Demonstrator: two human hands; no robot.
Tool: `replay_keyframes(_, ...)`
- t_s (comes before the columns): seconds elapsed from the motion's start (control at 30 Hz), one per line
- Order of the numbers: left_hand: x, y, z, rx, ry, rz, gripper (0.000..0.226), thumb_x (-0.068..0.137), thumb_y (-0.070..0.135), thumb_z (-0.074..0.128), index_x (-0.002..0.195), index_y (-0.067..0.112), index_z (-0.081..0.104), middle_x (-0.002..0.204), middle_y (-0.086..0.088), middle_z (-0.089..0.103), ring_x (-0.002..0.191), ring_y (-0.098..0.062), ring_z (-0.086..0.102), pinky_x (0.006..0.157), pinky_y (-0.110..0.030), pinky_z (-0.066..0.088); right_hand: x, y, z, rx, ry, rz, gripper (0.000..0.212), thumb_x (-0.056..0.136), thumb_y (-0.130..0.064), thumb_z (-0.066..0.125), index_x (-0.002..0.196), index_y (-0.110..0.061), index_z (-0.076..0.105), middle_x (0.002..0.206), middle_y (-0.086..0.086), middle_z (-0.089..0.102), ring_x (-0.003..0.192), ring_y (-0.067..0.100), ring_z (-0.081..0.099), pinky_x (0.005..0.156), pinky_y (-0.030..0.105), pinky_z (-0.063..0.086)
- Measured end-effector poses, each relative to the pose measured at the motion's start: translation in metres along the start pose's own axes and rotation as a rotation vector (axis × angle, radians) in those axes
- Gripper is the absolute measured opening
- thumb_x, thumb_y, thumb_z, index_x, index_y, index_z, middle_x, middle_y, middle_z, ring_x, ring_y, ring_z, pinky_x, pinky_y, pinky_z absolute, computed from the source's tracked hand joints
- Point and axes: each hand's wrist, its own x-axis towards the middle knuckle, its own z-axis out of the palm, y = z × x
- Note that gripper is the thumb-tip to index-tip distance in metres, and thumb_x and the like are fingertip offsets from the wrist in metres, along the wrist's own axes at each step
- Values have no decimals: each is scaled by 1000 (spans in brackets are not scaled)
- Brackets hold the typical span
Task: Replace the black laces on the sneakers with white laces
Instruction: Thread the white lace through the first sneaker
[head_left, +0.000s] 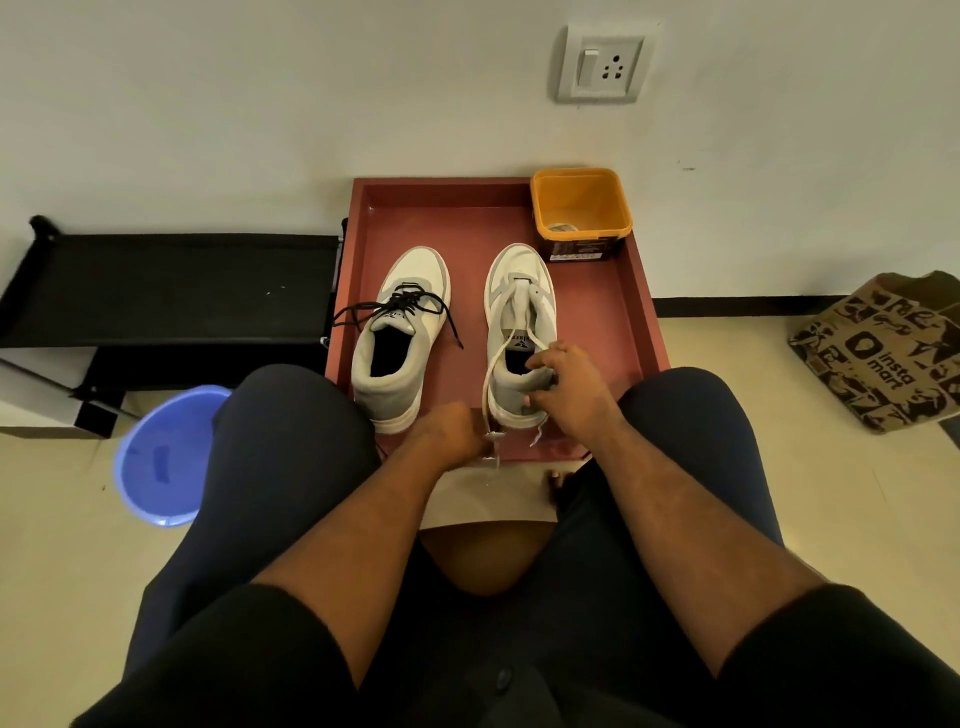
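L hand (453, 428) pinches white lace (490, 374), R hand (563, 387) grips sneaker (519, 332)

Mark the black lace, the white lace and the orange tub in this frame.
black lace (410, 302): head view, on the crossed part over the left sneaker's tongue.
white lace (493, 358): head view, on the strand running down the right sneaker's left side.
orange tub (621, 200): head view, on its right inner wall.

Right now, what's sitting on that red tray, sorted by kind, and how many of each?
Sneakers: 2, the black-laced sneaker and the white-laced sneaker
Tubs: 1, the orange tub in the far right corner of the red tray
Total: 3
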Motion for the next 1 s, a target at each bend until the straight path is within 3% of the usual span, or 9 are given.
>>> replay_keyframes(0.13,20,4,-11,-481,333,-20,42,86,17,70,126,7,61,114,-10,66,103,-22,62,89,-34,50,-1,0,-3,107,75,6,63,78,12,65,133,-15,52,119,-1,55,110,19,58,94,32,51)
replay_keyframes(0.23,28,6,-14,-655,410,45,24,83,8,74,106,8,68,94,-6,68,84,-18,64,80,-38,56,3,1,-3,134,81,60,63,79,16,58,135,-11,50,116,-3,56,106,18,59,94,37,53)
replay_keyframes(0.3,29,5,-14,-664,423,81,5,84,6,72,86,10,71,75,-2,68,66,-15,64,68,-34,56,7,3,-1,112,74,46,64,76,16,59,134,-12,54,125,6,61,109,24,62,94,41,54)
replay_keyframes(0.47,30,3,-13,-386,343,70,23,82,6,67,60,7,65,56,-6,60,49,-15,53,56,-30,49,9,7,0,58,45,-24,56,70,10,71,122,-12,66,113,6,69,100,20,66,88,31,55)
replay_keyframes(0.6,24,1,5,-130,22,20,9,80,3,68,78,-4,74,69,-16,66,54,-19,54,64,-34,53,10,7,-2,63,19,8,62,68,3,79,126,-9,63,118,7,65,104,20,64,87,24,51)
replay_keyframes(0.7,23,2,11,-181,-9,4,12,83,2,66,89,-4,75,79,-17,69,59,-22,56,67,-36,54,11,9,1,69,16,39,70,63,-13,88,127,-14,61,120,6,60,108,21,60,96,32,51)
replay_keyframes(0.8,26,2,0,-158,83,5,19,84,14,69,100,5,74,90,-11,71,78,-21,62,68,-28,45,11,10,1,89,27,53,68,64,-15,88,127,-15,62,117,0,57,108,19,58,96,31,50)
replay_keyframes(0.93,34,-2,-12,-506,377,-16,49,81,16,75,127,11,59,100,-10,66,90,-22,63,81,-33,53,8,4,-5,89,41,7,67,68,-3,82,130,-12,57,106,-5,58,100,15,60,85,25,49)
replay_keyframes(1.0,35,1,-15,-621,458,-25,42,83,15,75,122,8,61,94,-6,63,85,-19,63,73,-32,55,10,8,-4,209,44,52,78,68,10,73,136,-20,48,104,-6,62,96,17,64,80,32,56)
